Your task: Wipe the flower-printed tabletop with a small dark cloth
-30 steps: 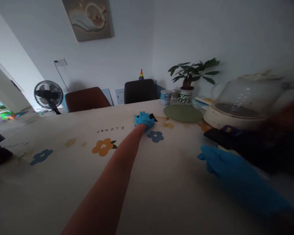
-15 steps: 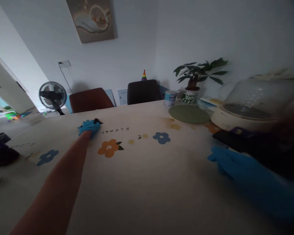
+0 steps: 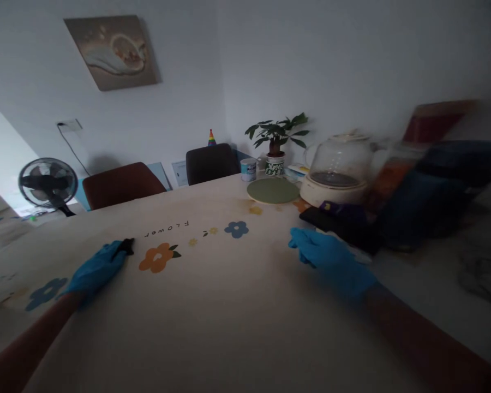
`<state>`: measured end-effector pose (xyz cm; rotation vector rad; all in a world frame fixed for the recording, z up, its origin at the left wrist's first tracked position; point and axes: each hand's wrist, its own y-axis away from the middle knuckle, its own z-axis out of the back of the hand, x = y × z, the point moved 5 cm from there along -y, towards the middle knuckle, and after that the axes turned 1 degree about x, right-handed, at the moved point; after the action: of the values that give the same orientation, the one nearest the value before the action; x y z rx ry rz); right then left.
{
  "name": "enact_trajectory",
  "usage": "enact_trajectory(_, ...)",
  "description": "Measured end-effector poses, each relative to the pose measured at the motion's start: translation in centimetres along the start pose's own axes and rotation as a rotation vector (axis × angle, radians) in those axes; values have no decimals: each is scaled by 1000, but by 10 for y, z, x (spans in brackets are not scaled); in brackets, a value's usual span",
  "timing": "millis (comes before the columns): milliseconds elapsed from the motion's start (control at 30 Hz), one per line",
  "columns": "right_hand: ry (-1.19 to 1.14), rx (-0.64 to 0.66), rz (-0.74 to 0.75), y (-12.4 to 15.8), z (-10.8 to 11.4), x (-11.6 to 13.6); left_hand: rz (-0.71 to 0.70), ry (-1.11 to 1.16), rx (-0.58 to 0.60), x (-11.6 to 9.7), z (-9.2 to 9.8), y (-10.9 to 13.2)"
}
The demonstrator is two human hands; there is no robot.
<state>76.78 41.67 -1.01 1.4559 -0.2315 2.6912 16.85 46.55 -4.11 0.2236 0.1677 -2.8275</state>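
My left hand (image 3: 96,271), in a blue glove, rests on the flower-printed tablecloth (image 3: 213,316). Its fingers close on a small, dark, crumpled black cloth (image 3: 125,246) that pokes out at the fingertips. On the other side, my right hand (image 3: 329,259), gloved in blue too, hovers over or touches the tablecloth; I cannot tell which. Its fingers are curled together, and whatever may be inside them is hidden. Just beyond it lie a flat black object (image 3: 331,226) and a purple packet (image 3: 343,209).
A glass kettle (image 3: 335,169) stands at the back right beside a round green mat (image 3: 273,190), a potted plant (image 3: 275,150) and a can (image 3: 249,169). Dark blurred bags (image 3: 445,191) crowd the right. Two chairs (image 3: 123,184) (image 3: 211,164) line the far edge; a fan (image 3: 48,183) stands left.
My left hand has come back toward me with the black cloth. The right hand has moved inward from the right edge. The view has turned right.
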Motion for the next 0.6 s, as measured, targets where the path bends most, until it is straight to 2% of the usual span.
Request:
enact_trajectory(100,-35,21,32,-3,-4,1,-155,134,78,-56,-2,39)
enact_trajectory(200,-39,17,39,-4,-4,-1,-264,265,139,-127,-2,52)
enact_trajectory(267,-38,19,48,-3,-3,-1,-301,407,113,-177,0,43)
enact_trajectory(300,-40,20,59,-2,-3,0,-320,410,99,-202,0,35)
enact_trajectory(333,-42,23,75,-1,-2,1,-332,369,54,-227,1,26)
enact_trajectory(400,-36,36,108,2,-2,4,-456,290,48,-282,-1,11)
enact_trajectory(467,-4,45,149,4,-2,5,-510,236,32,-331,-4,-3)
enact_trajectory(600,154,47,323,6,-4,8,-543,84,-4,-411,-15,-23)
